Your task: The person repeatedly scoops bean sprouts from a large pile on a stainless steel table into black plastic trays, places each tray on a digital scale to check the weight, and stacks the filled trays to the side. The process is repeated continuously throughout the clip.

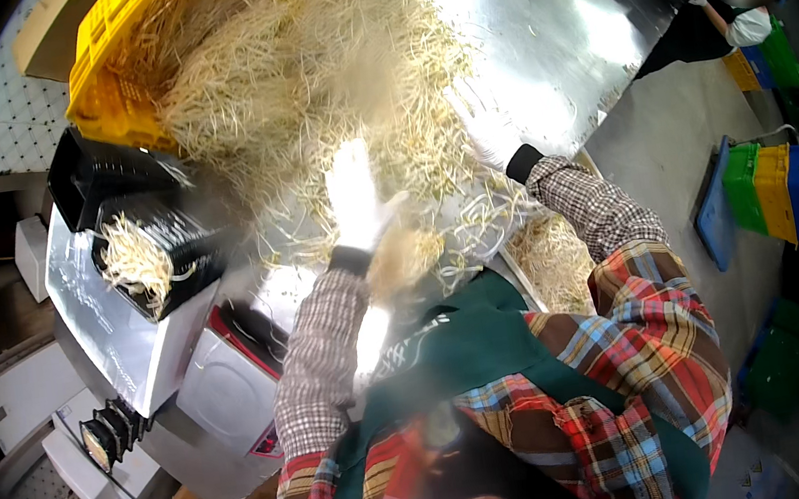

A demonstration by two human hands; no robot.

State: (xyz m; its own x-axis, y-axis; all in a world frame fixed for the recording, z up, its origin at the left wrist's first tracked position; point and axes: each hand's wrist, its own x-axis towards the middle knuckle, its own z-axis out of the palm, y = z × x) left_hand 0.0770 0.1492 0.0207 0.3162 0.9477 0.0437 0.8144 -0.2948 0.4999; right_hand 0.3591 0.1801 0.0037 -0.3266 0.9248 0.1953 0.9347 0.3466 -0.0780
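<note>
Left hand [351, 190], white-gloved: fingers straight and close together, pointing away from the body, thumb held out to the right. Grip wide, nothing pinched. It lies at the near side of the heap of bean sprouts [297, 81], loose strands on both sides of it. A blurred patch just below the thumb; cannot tell whether the palm presses on strands there.

Right hand [486, 127], also white-gloved: fingers extended and slightly apart, no closed grasp. It is at the heap's right edge, fingertips against the sprouts, bare steel tabletop [542, 29] to its right. The underside of the hand is hidden.

The heap spreads from a yellow plastic crate [111, 91] at upper left, down over the table to between the two hands, thinning to scattered strands near the body. More sprouts lie in a shallow bin [517, 279] beneath the right forearm.

Left of the heap: a black ribbed tub [191, 239], tipped toward the left, pale sprouts at its mouth; a second black tub [88, 179] just behind it. Nearer the body, a white-topped appliance [225, 378] with red trim.

Wearer in checked sleeve covers, plaid shirt, dark green apron [452, 343]. Another person [743, 22] at upper right, well apart from the heap.
</note>
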